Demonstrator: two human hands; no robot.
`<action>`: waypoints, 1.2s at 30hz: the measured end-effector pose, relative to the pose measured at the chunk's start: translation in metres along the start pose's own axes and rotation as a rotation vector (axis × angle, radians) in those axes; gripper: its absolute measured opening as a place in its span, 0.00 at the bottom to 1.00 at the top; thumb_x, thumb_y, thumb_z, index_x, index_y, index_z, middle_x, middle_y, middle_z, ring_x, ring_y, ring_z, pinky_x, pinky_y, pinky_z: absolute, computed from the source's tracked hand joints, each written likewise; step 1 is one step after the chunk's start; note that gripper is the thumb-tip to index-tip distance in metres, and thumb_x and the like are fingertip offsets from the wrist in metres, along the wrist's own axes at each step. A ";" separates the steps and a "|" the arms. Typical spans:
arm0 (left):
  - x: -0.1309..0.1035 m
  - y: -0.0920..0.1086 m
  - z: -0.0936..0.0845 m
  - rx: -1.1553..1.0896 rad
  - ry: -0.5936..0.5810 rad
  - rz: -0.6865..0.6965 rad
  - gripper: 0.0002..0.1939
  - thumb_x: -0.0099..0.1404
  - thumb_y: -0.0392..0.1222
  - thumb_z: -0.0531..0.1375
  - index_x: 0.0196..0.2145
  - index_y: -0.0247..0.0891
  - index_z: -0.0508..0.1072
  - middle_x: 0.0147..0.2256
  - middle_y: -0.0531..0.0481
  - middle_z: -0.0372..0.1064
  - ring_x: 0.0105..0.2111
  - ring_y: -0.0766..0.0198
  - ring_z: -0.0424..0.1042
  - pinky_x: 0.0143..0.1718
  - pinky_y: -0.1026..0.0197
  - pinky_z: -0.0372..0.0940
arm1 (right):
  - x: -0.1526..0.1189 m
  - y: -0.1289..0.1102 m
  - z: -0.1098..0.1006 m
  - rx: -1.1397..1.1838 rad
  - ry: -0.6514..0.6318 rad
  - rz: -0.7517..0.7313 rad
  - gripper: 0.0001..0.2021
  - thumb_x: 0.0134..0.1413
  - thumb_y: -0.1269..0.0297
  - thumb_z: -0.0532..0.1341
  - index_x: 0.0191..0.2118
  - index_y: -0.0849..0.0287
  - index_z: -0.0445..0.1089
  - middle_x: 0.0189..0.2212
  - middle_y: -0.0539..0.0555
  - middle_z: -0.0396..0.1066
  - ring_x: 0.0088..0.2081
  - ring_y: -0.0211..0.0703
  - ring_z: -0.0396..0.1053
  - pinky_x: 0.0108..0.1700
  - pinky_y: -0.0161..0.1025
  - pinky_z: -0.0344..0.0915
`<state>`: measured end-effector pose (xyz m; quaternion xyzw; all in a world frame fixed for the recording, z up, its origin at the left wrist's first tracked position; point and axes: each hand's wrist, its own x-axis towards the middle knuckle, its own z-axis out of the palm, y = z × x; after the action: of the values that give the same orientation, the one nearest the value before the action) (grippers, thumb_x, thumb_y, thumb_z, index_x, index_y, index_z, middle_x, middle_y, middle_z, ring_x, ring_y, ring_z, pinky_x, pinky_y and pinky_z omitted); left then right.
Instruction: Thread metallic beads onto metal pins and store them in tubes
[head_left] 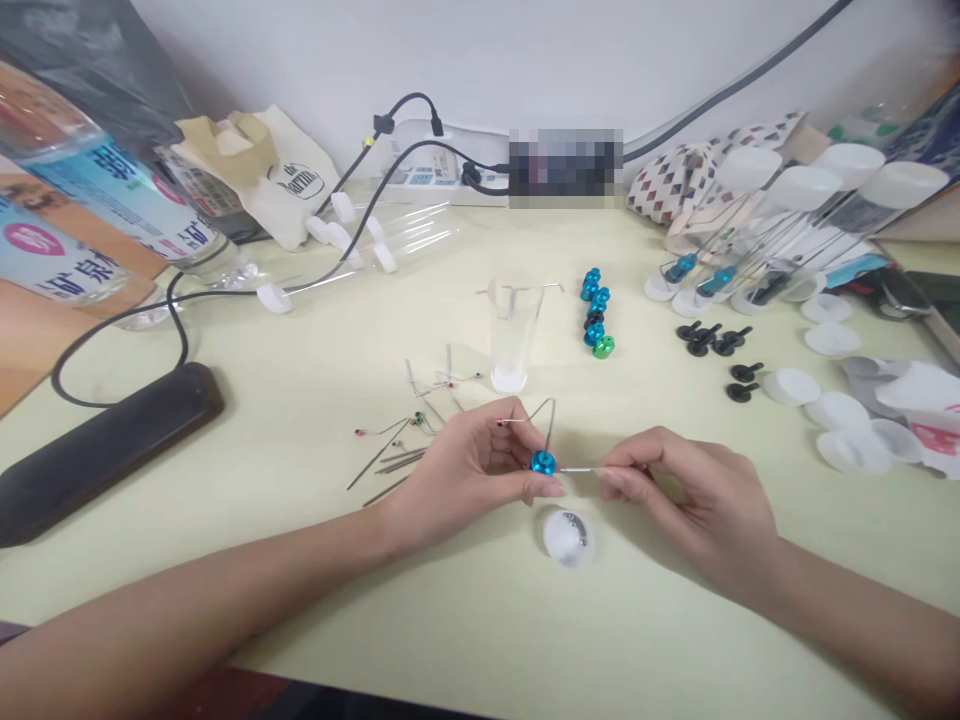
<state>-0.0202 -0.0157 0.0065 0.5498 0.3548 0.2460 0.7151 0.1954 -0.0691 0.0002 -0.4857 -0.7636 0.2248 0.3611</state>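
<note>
My left hand (476,455) is closed, its thumb and fingertips pinching a small shiny blue metal fitting (543,462). A thin bent wire (553,415) rises from beside the fitting and curves back over the fingers to a small red tip. Between the thumb and forefinger of my right hand (694,495) is a thin metal rod (577,469). Its far end meets the side of the blue fitting; whether it sits inside cannot be made out. Just below the hands stands a small white cup (568,540) with tiny dark metal pieces in it.
Loose metal rods (401,460) and bent wires lie left of my left hand. A clear tube (514,335) stands behind. Several blue fittings (595,305), black pieces (705,340) and white caps (844,415) lie right. Filled tubes (799,210), a black case (112,450) and cables surround the area.
</note>
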 end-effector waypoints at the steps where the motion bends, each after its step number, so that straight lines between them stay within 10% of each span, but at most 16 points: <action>1: 0.000 0.000 0.000 -0.007 -0.004 -0.001 0.13 0.54 0.34 0.68 0.30 0.35 0.65 0.31 0.52 0.70 0.30 0.69 0.69 0.32 0.64 0.67 | 0.000 0.000 0.000 -0.013 0.000 -0.018 0.05 0.60 0.71 0.58 0.33 0.56 0.66 0.22 0.45 0.71 0.21 0.32 0.67 0.23 0.30 0.59; 18: 0.003 0.002 0.001 -0.075 -0.062 -0.037 0.10 0.54 0.31 0.66 0.37 0.34 0.78 0.30 0.52 0.68 0.25 0.70 0.70 0.28 0.65 0.70 | -0.002 -0.001 0.002 -0.077 0.012 -0.122 0.05 0.62 0.69 0.56 0.34 0.56 0.66 0.23 0.46 0.72 0.21 0.32 0.65 0.25 0.31 0.61; 26: 0.003 0.004 -0.002 -0.026 -0.112 -0.090 0.11 0.64 0.37 0.59 0.45 0.34 0.75 0.32 0.47 0.76 0.33 0.63 0.76 0.43 0.59 0.68 | -0.001 -0.002 0.001 -0.098 0.036 -0.076 0.05 0.61 0.69 0.57 0.33 0.56 0.66 0.21 0.44 0.71 0.19 0.31 0.64 0.23 0.30 0.59; 36: 0.003 0.003 -0.002 -0.076 -0.082 -0.124 0.10 0.56 0.36 0.66 0.34 0.36 0.69 0.30 0.51 0.73 0.36 0.59 0.76 0.41 0.58 0.67 | 0.000 -0.004 0.001 -0.104 0.059 -0.062 0.05 0.60 0.69 0.58 0.32 0.56 0.67 0.20 0.44 0.72 0.18 0.31 0.63 0.21 0.30 0.58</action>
<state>-0.0195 -0.0112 0.0078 0.5086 0.3490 0.1916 0.7634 0.1922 -0.0712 0.0020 -0.4864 -0.7779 0.1593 0.3646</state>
